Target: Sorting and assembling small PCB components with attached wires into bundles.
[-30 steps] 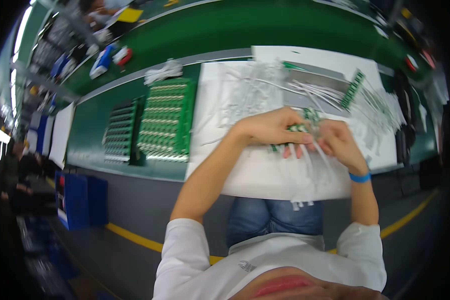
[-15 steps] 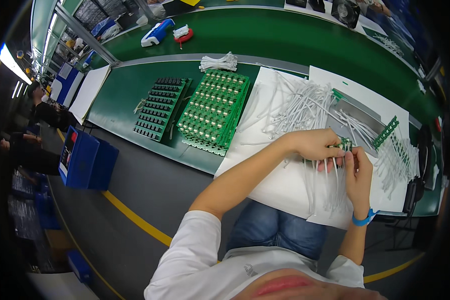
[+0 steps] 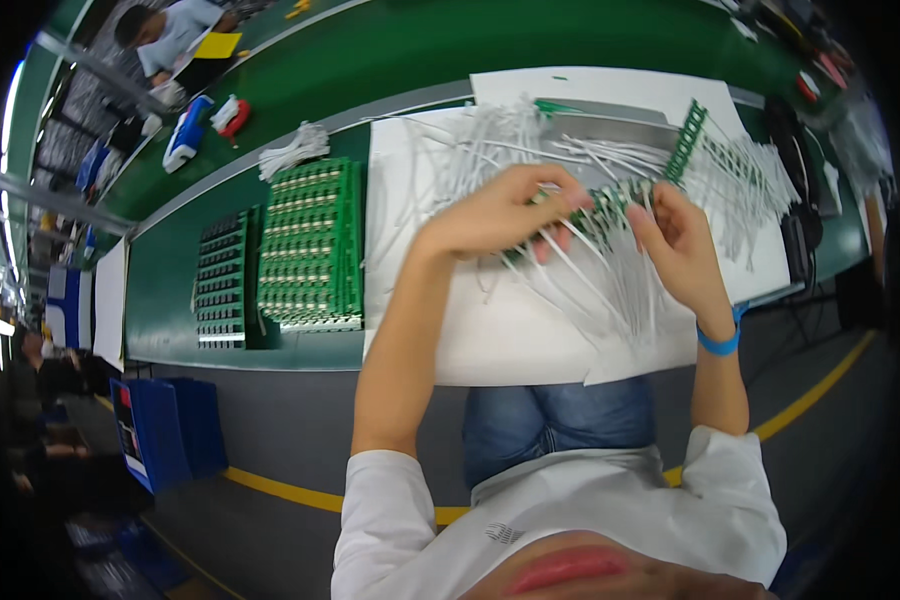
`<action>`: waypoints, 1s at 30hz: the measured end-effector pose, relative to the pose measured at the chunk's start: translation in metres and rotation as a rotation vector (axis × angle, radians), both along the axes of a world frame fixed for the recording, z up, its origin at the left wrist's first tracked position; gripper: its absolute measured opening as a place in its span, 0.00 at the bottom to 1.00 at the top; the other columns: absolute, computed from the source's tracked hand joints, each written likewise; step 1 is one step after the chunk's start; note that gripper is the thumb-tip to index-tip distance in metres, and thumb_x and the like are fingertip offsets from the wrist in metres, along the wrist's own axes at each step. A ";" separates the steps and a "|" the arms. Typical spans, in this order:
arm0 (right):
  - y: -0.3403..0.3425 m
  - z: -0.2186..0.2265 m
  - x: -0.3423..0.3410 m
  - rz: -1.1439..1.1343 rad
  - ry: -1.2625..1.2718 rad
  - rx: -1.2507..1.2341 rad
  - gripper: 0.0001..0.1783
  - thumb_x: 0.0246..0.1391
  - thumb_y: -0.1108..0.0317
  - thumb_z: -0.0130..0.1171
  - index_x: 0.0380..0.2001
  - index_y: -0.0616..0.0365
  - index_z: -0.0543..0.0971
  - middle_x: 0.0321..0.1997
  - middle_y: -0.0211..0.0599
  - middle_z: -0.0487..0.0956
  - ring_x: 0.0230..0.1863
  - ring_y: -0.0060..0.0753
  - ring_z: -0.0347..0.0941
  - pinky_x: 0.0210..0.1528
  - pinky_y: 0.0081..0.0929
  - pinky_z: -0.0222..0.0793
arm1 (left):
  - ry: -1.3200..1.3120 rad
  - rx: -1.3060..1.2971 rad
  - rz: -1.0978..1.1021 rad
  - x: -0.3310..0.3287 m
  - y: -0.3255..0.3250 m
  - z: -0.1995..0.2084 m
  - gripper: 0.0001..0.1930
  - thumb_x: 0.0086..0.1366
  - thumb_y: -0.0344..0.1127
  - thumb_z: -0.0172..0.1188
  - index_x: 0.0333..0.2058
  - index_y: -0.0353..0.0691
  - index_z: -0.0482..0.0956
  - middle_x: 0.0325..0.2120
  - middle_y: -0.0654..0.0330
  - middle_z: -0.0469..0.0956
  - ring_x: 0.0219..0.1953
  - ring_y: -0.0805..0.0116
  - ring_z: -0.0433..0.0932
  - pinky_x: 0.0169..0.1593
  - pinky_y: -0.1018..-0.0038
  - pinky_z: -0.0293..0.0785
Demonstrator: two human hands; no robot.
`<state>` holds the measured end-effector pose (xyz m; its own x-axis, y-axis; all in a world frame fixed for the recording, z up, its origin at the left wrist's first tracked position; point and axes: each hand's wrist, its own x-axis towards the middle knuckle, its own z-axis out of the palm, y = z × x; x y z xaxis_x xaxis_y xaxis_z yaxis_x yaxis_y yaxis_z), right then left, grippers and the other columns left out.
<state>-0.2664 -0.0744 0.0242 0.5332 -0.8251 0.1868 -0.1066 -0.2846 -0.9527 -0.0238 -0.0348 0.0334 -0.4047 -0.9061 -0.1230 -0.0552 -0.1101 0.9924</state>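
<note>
Between my hands is a narrow green circuit board strip (image 3: 610,203), with several white cables (image 3: 595,285) hanging from it toward me. My left hand (image 3: 518,208) grips its left end, thumb and fingers closed around it. At the right end, my right hand (image 3: 678,238) has its thumb and fingertips drawn together on the strip or a cable end; the exact contact is too small to make out. Just beyond my hands, a grey metal tray (image 3: 620,118) holds loose white cables (image 3: 610,152). Another green strip (image 3: 686,145) with cables attached lies to the right.
White sheets (image 3: 450,340) cover the bench under my hands. Left of them stand stacked green board panels (image 3: 310,240) and a panel with black parts (image 3: 225,285). Behind these lies a white cable bundle (image 3: 292,150). A blue bin (image 3: 175,430) is on the floor; a person (image 3: 175,35) sits across.
The view has turned to the right. My left hand has shifted along toward the strip's left end, and my hands are farther apart, with more of the strip showing between them.
</note>
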 end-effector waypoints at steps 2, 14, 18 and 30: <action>-0.009 -0.007 -0.002 -0.066 0.168 -0.117 0.09 0.59 0.68 0.60 0.31 0.62 0.73 0.18 0.29 0.69 0.21 0.15 0.61 0.22 0.18 0.56 | -0.043 0.060 0.021 0.001 0.004 0.013 0.15 0.69 0.41 0.56 0.46 0.36 0.73 0.26 0.62 0.77 0.22 0.78 0.75 0.26 0.81 0.72; -0.002 -0.015 -0.010 -0.352 0.267 -0.687 0.10 0.50 0.70 0.66 0.34 0.61 0.78 0.29 0.38 0.78 0.28 0.35 0.74 0.29 0.28 0.69 | 0.062 -0.009 -0.075 0.014 0.005 0.005 0.20 0.61 0.23 0.60 0.51 0.35 0.68 0.37 0.62 0.73 0.34 0.77 0.76 0.41 0.81 0.72; -0.003 -0.016 -0.020 -0.344 0.394 -0.488 0.11 0.48 0.70 0.67 0.35 0.60 0.78 0.29 0.38 0.78 0.28 0.35 0.74 0.31 0.28 0.69 | 0.112 -0.032 -0.038 0.013 0.003 0.012 0.19 0.59 0.23 0.63 0.49 0.33 0.71 0.32 0.63 0.77 0.33 0.76 0.80 0.39 0.81 0.75; -0.006 -0.027 -0.024 -0.131 0.377 -0.575 0.05 0.53 0.77 0.60 0.30 0.65 0.73 0.27 0.39 0.72 0.25 0.34 0.65 0.29 0.27 0.62 | 0.548 -0.063 -0.083 0.014 0.001 -0.004 0.21 0.61 0.28 0.65 0.52 0.32 0.71 0.34 0.54 0.81 0.25 0.75 0.80 0.29 0.80 0.76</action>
<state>-0.2908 -0.0800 -0.0028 0.5505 -0.7128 0.4346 -0.4685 -0.6947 -0.5459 -0.0094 -0.0334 0.0295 -0.4648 -0.8672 0.1789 0.4649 -0.0670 0.8828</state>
